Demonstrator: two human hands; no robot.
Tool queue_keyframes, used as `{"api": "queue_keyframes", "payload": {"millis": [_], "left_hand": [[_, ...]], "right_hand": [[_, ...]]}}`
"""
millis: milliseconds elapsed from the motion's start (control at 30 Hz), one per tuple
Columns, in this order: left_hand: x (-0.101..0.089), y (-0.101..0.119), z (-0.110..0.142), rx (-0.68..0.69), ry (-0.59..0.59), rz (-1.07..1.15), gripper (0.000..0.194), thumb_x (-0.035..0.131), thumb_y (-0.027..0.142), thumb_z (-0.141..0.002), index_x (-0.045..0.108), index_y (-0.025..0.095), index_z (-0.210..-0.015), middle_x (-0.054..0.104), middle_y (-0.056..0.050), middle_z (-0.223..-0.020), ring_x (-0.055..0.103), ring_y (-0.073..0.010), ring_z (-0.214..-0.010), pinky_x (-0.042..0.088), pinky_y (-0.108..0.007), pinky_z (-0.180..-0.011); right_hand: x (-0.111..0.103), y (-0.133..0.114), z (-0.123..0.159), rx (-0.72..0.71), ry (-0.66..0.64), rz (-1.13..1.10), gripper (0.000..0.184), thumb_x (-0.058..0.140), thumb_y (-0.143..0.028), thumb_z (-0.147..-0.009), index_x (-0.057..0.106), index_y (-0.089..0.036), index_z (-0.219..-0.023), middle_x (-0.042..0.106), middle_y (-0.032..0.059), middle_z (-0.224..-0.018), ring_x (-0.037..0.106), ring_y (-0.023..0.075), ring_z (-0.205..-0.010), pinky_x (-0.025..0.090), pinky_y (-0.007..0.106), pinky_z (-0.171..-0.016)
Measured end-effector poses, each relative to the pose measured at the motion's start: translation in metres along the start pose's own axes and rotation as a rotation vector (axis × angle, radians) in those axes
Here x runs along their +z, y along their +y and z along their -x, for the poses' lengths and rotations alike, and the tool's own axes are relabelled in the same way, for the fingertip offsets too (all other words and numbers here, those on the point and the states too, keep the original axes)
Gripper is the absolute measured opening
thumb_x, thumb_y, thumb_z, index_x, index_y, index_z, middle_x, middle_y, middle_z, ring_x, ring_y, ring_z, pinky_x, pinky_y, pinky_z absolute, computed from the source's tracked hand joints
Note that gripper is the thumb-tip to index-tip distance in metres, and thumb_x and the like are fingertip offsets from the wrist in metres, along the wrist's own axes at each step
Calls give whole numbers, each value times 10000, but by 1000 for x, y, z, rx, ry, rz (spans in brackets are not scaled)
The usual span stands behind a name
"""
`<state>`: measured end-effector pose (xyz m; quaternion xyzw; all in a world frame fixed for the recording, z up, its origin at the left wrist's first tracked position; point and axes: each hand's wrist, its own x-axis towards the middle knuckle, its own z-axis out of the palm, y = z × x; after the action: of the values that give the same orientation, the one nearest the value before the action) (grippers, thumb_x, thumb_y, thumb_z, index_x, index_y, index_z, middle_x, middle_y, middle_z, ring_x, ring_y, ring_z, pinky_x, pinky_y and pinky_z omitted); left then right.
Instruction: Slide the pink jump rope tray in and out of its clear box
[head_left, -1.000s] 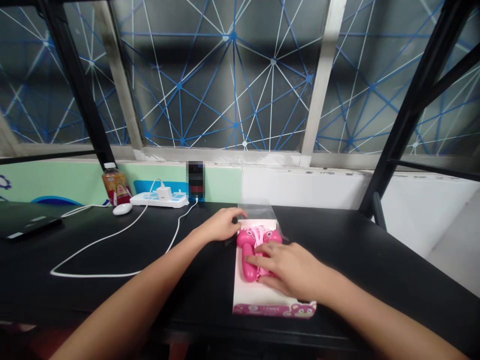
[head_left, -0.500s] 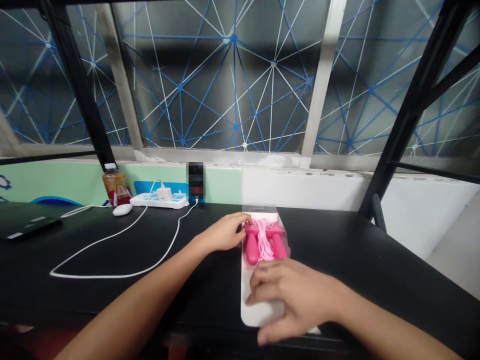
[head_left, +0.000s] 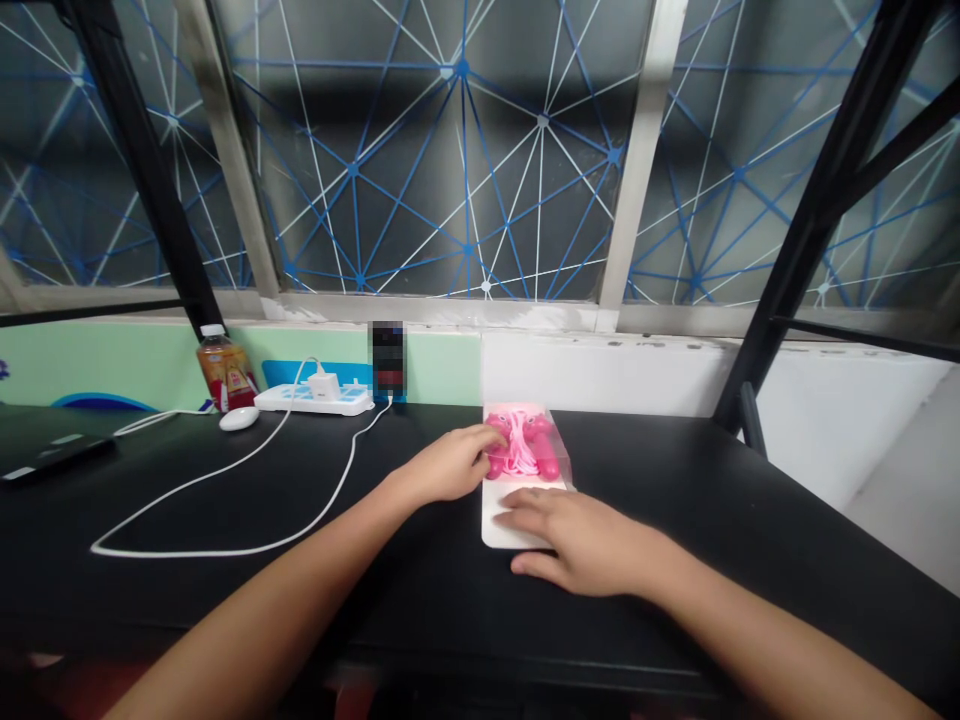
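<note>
A pink jump rope [head_left: 519, 450] with two thick handles and a bundled light pink cord lies on a white card tray [head_left: 517, 535]. Most of the rope sits inside a clear plastic box [head_left: 559, 445], while the tray's near end sticks out toward me. At the box's left edge, my left hand [head_left: 457, 462] is closed with its fingertips on the side. My right hand [head_left: 566, 540] rests with fingers stretched out and apart over the protruding tray end, thumb down near the table.
On the black table [head_left: 675, 490] a white charging cable [head_left: 187, 552] loops at the left. Behind it are a power strip [head_left: 337, 402], a phone [head_left: 388, 358], a white mouse [head_left: 239, 418] and a drink bottle [head_left: 225, 370]. A dark flat device [head_left: 60, 457] lies far left.
The tray with the jump rope has slid away from me into the clear box. My right hand moved off the handles, back toward me, then forward with the tray; my left stayed beside the box.
</note>
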<state>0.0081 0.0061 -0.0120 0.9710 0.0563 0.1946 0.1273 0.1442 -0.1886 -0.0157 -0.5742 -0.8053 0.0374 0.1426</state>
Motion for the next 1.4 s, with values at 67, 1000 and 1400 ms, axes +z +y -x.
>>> {"api": "queue_keyframes", "payload": {"millis": [67, 1000, 1400], "left_hand": [[-3, -3, 1, -7, -17, 29, 375, 450, 85, -816, 604, 239, -1122, 602, -18, -1272, 578, -202, -1129, 447, -312, -959], [-21, 2, 6, -209, -238, 181, 424, 460, 211, -860, 522, 242, -1278, 616, 48, -632, 627, -140, -586, 445, -233, -621], [-8, -2, 5, -56, -22, 54, 411, 580, 154, -754, 588, 254, -1153, 479, -57, -1324, 578, -203, -1048, 464, -307, -882]], "right_hand": [[-7, 5, 3, -31, 40, 1, 419, 559, -374, -894, 559, -264, -1299, 573, 65, -1304, 560, 243, -1151, 451, 379, -974], [-10, 62, 7, 374, 174, -327, 422, 498, -283, -881, 526, -196, -1293, 674, -9, -710, 627, 162, -605, 471, 278, -607], [3, 63, 0, 234, 406, 141, 258, 571, -220, -840, 573, -199, -1098, 486, 113, -1201, 550, 244, -1082, 494, 391, -904]]}}
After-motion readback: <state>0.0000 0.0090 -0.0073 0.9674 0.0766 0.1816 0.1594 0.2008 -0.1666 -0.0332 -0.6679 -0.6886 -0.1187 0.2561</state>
